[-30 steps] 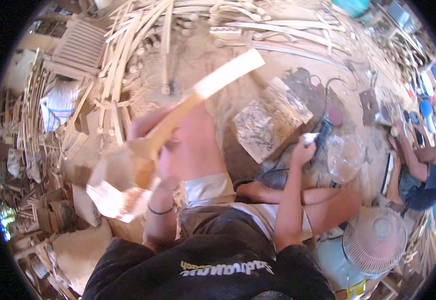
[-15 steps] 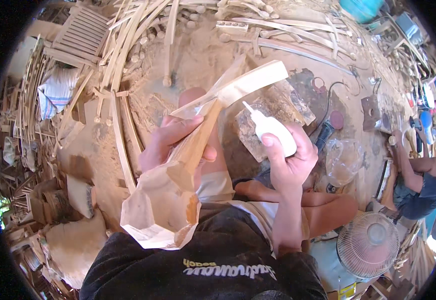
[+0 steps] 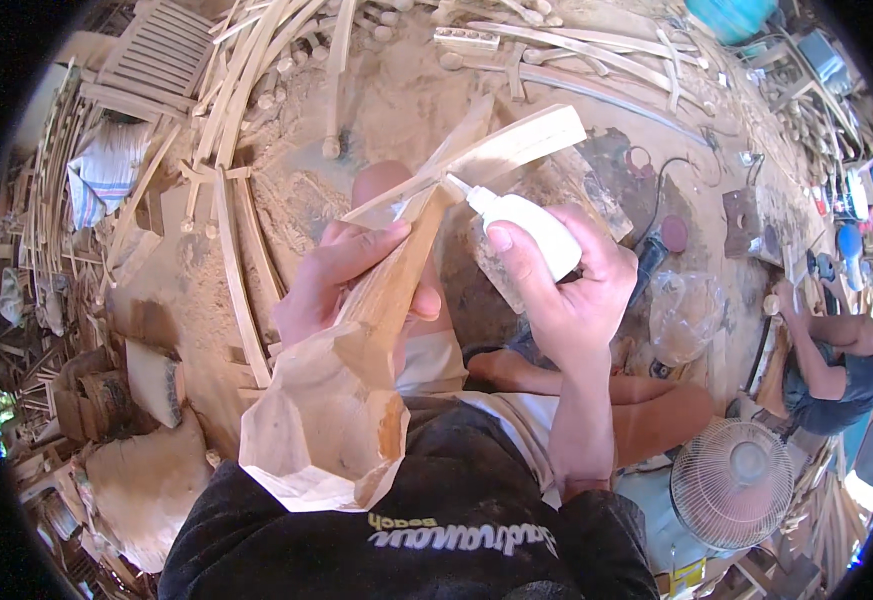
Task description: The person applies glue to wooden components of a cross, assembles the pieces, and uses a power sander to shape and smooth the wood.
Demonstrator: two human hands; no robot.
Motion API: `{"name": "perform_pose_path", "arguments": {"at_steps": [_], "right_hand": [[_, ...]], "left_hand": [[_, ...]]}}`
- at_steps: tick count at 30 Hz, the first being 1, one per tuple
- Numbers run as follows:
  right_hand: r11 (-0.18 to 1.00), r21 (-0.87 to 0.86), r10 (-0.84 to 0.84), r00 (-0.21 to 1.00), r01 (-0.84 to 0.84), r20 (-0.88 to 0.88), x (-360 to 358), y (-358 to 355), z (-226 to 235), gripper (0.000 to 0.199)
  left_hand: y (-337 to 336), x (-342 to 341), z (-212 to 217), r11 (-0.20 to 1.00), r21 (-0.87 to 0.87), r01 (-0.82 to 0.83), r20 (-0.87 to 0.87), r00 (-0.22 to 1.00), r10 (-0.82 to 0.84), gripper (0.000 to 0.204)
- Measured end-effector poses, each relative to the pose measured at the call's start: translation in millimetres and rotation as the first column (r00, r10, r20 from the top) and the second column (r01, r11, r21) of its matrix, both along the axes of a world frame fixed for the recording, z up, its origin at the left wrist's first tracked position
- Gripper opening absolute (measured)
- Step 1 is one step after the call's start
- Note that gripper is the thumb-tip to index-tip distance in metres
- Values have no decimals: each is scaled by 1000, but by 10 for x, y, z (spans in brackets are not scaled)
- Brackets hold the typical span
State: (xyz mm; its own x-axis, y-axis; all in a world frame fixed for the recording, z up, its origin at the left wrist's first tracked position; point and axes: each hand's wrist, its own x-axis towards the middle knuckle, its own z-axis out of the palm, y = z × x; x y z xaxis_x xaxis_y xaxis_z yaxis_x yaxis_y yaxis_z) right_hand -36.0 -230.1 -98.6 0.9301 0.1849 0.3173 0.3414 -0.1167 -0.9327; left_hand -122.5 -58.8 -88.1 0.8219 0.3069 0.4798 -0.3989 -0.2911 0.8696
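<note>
Your left hand (image 3: 328, 275) wraps the neck (image 3: 396, 275) of the carved wooden piece (image 3: 381, 300), bowl (image 3: 321, 425) toward you; your right hand (image 3: 588, 292) pinches a white bottle (image 3: 531, 232), nozzle (image 3: 462, 188) at the neck's far end (touching? can't tell). Pale lettering (image 3: 504, 543) crosses your black shirt (image 3: 286, 550), and the bottle partly hides a worn block (image 3: 494, 270).

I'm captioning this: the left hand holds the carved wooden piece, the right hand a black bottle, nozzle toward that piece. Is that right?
Not quite: the head view shows a white bottle, not black. The left hand does hold the carved wooden piece, and the right hand the bottle, nozzle toward that piece.
</note>
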Motion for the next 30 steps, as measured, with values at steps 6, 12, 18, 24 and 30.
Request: {"name": "perform_pose_path", "arguments": {"at_steps": [6,12,18,24,30], "right_hand": [[1000,-6,-2,999,2,34,16,24,-11,20],[998,9,-54,999,54,-4,35,47,1,20],[999,33,-43,999,44,-18,26,42,-23,19],[998,37,-50,998,52,-42,30,14,-28,18],[999,33,-41,998,43,-52,23,-11,-29,18]], "left_hand": [[8,17,-18,1000,3,25,34,999,-25,35],[28,25,-47,994,107,-36,52,998,30,36],[23,-28,-42,999,25,-33,-12,999,34,38],[33,53,-62,989,124,-85,80,994,76,38],[-14,35,-68,995,-43,-90,56,994,93,39]]}}
